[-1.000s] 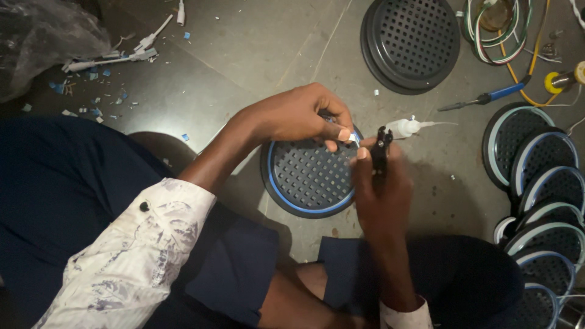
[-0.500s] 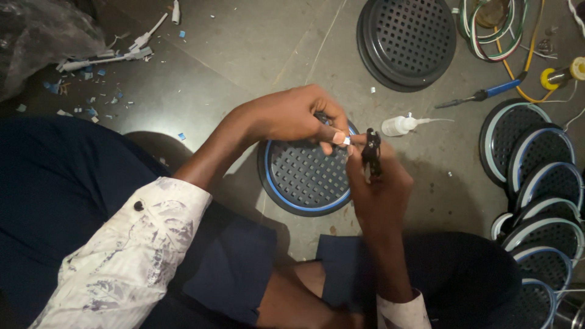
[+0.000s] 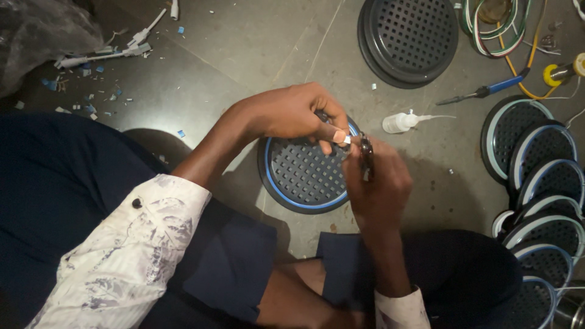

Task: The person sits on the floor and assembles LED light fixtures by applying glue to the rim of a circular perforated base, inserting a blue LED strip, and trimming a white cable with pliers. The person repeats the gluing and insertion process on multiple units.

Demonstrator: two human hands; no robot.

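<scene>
Perforated round grille, dark with a blue rim, lies flat on the grey concrete floor between the knees of a seated person, directly beneath both hands. The left hand is pinched together on a small white piece, thumb and forefinger tips meeting just above the grille's upper right edge. The right hand is clamped around a slim dark hand tool, its tip touching the white piece; what kind of tool it is cannot be told.

Compared with a second ago, the hands have drawn closer together and the tool tip now meets the pinched piece rather than standing just beside it, while the grille sits where it was. Judging from this, the fine work on the small piece is under way, with the grille itself untouched for the moment.

A white squeeze bottle with a thin nozzle lies just beyond the hands. A blue-handled screwdriver rests farther off, near a coil of coloured wires. A larger dark grille lies at the top, and a row of blue-rimmed grilles overlaps along the right edge. White and blue scraps litter the upper left.
</scene>
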